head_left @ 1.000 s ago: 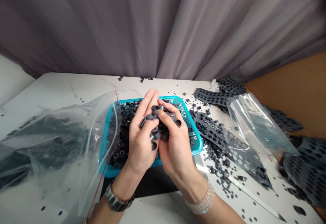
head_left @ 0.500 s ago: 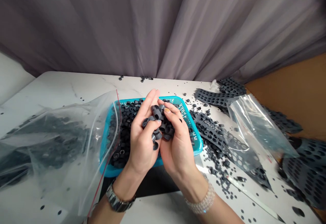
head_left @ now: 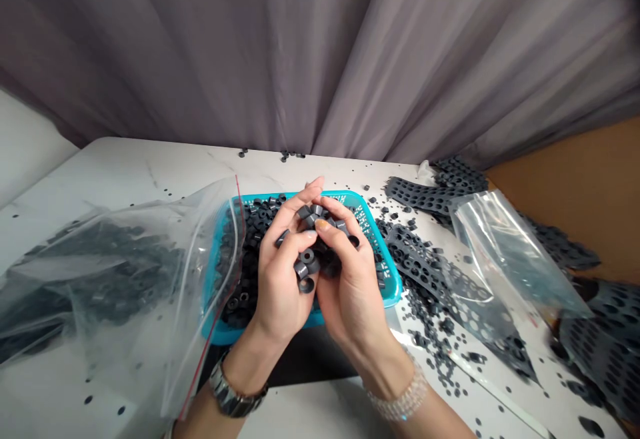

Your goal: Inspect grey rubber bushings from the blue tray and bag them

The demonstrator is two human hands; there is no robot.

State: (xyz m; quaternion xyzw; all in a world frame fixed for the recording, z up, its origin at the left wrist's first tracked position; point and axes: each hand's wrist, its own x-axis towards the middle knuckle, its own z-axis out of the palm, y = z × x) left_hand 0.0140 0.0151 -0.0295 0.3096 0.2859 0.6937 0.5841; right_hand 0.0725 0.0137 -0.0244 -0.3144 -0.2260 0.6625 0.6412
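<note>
My left hand (head_left: pixel 283 272) and my right hand (head_left: pixel 353 279) are cupped together around a heap of small dark grey rubber rings (head_left: pixel 313 259). Both thumbs press down on the heap from above, and the fingertips meet at the far side. Beneath my hands stands a turquoise plastic basket (head_left: pixel 394 292), holding many more of the same rings (head_left: pixel 250 232). A clear zip bag (head_left: pixel 185 292) with a red strip lies on the left, its edge overlapping the basket's left side. Dark rings show through its plastic.
On the right lie perforated dark foam sheets (head_left: pixel 420 192), a second clear bag (head_left: pixel 520 259), and a white-handled knife-like tool (head_left: pixel 500 392). Small round scraps (head_left: pixel 445 359) are scattered over the white table (head_left: pixel 125 166). A grey curtain (head_left: pixel 280 52) hangs behind; a brown panel (head_left: pixel 575 192) stands at right.
My fingers have curled in more tightly around the rings, and my right thumb has shifted left, close to the left thumb. The view has shifted slightly.
</note>
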